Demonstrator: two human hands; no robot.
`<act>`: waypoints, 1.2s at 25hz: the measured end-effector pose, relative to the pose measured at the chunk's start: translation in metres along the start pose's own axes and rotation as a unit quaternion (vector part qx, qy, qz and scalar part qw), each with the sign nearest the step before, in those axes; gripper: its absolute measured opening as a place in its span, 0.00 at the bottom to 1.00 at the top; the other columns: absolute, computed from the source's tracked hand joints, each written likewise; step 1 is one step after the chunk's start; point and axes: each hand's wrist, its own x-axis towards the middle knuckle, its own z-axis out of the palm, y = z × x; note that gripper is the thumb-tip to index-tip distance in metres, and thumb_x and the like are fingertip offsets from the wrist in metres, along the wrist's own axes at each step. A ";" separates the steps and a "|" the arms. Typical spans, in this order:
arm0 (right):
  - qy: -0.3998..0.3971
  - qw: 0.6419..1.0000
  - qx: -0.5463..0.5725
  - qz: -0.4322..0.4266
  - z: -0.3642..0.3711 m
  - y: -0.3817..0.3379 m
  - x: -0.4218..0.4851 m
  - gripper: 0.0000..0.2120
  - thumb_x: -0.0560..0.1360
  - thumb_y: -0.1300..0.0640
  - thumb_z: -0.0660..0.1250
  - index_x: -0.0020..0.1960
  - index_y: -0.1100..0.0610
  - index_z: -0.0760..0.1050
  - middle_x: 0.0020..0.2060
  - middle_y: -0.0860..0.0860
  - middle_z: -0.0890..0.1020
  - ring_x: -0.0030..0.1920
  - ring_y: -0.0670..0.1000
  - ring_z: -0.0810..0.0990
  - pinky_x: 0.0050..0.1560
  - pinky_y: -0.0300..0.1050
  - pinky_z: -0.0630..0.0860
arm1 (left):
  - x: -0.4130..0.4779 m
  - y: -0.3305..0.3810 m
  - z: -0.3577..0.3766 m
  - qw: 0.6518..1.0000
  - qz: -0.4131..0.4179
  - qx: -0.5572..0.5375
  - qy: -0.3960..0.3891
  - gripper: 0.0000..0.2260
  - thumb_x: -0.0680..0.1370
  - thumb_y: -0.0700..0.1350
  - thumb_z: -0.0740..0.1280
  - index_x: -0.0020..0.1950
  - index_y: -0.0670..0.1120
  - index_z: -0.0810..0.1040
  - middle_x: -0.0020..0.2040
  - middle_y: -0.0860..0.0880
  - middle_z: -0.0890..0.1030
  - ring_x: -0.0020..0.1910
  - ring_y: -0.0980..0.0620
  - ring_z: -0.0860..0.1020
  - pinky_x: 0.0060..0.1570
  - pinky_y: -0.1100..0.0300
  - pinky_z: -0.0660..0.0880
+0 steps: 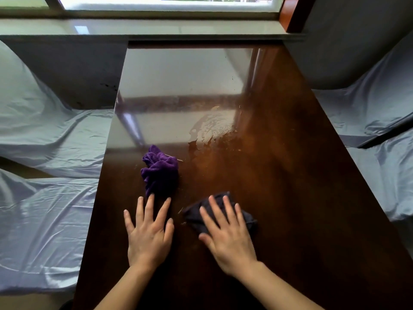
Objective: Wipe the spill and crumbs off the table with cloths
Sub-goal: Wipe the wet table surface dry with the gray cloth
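Note:
A glossy dark wooden table (279,175) runs away from me toward a window. A wet spill (212,128) shines near its middle, with small crumbs (181,210) scattered below it. A crumpled purple cloth (159,170) lies left of centre. My left hand (148,233) lies flat on the table with fingers spread, its fingertips just touching the purple cloth's near edge. My right hand (225,233) presses flat with straight fingers on a dark grey cloth (196,214), which sticks out from under the fingers.
Seats draped in pale blue-grey covers flank the table on the left (44,198) and the right (380,130). A windowsill (143,27) and window lie beyond the far end. The table's edges drop off on both sides.

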 end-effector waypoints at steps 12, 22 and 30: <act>-0.006 0.982 0.026 0.186 -0.022 0.035 0.095 0.30 0.81 0.36 0.47 0.80 0.44 0.50 0.81 0.49 0.48 0.80 0.61 0.43 0.77 0.62 0.43 | 0.001 0.001 -0.003 1.000 -0.001 -0.012 0.009 0.26 0.76 0.58 0.50 0.75 0.59 0.64 0.78 0.46 0.61 0.79 0.45 0.51 0.74 0.37 0.45; 0.019 0.993 -0.019 -0.117 -0.009 0.035 0.042 0.26 0.81 0.41 0.53 0.77 0.46 0.61 0.79 0.49 0.59 0.79 0.57 0.55 0.75 0.61 0.58 | 0.002 0.002 -0.003 0.999 -0.013 -0.025 0.015 0.27 0.75 0.56 0.51 0.75 0.59 0.63 0.78 0.44 0.62 0.79 0.45 0.53 0.74 0.37 0.48; 0.015 0.980 0.055 0.190 -0.032 0.059 0.216 0.27 0.82 0.38 0.45 0.79 0.43 0.51 0.80 0.48 0.52 0.80 0.58 0.46 0.78 0.59 0.44 | 0.004 0.000 0.004 0.998 -0.047 -0.029 0.036 0.29 0.75 0.56 0.54 0.76 0.57 0.61 0.77 0.42 0.62 0.78 0.42 0.54 0.74 0.38 0.51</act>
